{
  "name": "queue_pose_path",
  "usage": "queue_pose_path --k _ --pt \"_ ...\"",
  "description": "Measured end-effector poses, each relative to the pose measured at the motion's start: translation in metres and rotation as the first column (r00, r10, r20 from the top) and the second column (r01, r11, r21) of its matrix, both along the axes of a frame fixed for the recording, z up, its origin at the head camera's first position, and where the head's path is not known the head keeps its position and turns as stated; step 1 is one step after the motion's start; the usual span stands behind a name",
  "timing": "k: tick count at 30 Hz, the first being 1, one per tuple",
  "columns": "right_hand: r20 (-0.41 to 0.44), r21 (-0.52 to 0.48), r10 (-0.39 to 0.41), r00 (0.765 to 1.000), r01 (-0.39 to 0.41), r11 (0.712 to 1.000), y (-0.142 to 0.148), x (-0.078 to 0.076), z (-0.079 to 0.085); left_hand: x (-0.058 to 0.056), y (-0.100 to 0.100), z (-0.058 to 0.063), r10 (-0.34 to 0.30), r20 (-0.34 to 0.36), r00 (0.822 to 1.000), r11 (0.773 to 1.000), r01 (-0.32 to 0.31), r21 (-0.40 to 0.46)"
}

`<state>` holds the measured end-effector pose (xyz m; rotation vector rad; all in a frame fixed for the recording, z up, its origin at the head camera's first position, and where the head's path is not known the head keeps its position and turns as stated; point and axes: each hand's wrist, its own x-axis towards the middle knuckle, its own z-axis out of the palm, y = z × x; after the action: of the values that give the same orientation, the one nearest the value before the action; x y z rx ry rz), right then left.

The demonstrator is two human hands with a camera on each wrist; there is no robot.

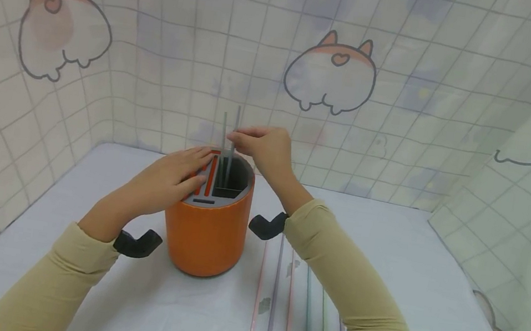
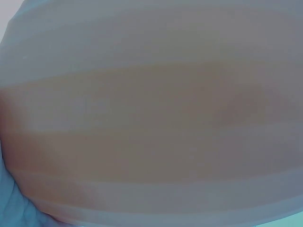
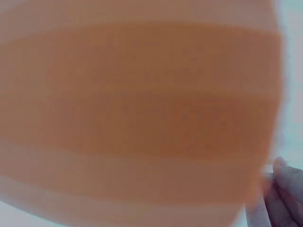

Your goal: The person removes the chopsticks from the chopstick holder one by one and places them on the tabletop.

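An orange round holder point(image 1: 206, 236) stands upright, its grey top cut with narrow slots and one wide square compartment. My left hand point(image 1: 168, 178) rests on the left of that top, fingers stretched over the slots. At the compartment, my right hand point(image 1: 270, 149) pinches a thin greyish stick point(image 1: 238, 117) between thumb and fingers; its lower end is inside. A second thin, pale green stick point(image 1: 223, 132) stands in the same compartment just left of it. The holder's orange wall point(image 3: 142, 94) fills most of the right wrist view, and a blurred brownish surface point(image 2: 151, 123) fills the left wrist view.
Several thin sticks lie side by side on the white tablecloth point(image 1: 151, 307), among them a pink stick point(image 1: 257, 298), a purple stick point(image 1: 274, 301) and a teal stick point(image 1: 309, 311). My right forearm covers part of them. A checked cloth wall point(image 1: 241, 45) encloses the back and sides.
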<state>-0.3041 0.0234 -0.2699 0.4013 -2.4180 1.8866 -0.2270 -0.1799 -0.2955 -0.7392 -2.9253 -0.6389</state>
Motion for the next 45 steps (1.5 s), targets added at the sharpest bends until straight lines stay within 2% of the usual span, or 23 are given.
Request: queue_pose_path --k 4,9,17,20,24,29,33,38,45 --pt "-0.055 -0.116 0.037 0.998 -0.044 0.992 0.013 0.005 0.017 -0.001 0.0 -0.002 0.002 0.0 1.0 1.0 -0.002 -0.006" --pt "-0.137 -0.212 0.021 0.99 -0.05 0.976 0.028 0.01 0.046 -0.002 -0.001 -0.001 0.002 -0.007 1.0 1.0 -0.002 -0.019" --pt "-0.221 -0.414 -0.039 0.975 -0.058 0.909 0.054 0.019 0.084 -0.003 -0.001 -0.002 0.002 0.001 1.0 1.0 -0.002 -0.02" --pt "-0.231 -0.47 -0.073 0.97 -0.046 0.881 0.068 0.023 0.095 -0.003 -0.002 -0.004 0.007 0.005 1.0 1.0 -0.007 -0.017" --pt "-0.229 -0.5 -0.091 0.969 -0.037 0.865 0.089 0.025 0.101 -0.003 -0.003 -0.004 0.008 0.005 1.0 1.0 -0.007 -0.004" --pt "-0.181 -0.456 -0.088 0.98 -0.004 0.89 0.115 0.024 0.096 -0.002 -0.005 -0.002 0.006 0.003 1.0 1.0 -0.006 -0.015" --pt "-0.108 -0.378 -0.088 0.99 0.041 0.925 0.134 0.021 0.082 -0.002 -0.005 -0.001 0.009 0.006 1.0 1.0 -0.009 -0.022" --pt "0.039 -0.219 -0.087 0.995 0.093 0.971 0.16 0.016 0.056 -0.001 -0.007 -0.001 0.009 0.009 1.0 1.0 -0.009 -0.013" --pt "0.185 -0.025 -0.067 0.981 0.073 0.997 0.202 0.009 0.009 -0.002 -0.007 -0.004 0.016 0.009 1.0 1.0 -0.016 -0.02"
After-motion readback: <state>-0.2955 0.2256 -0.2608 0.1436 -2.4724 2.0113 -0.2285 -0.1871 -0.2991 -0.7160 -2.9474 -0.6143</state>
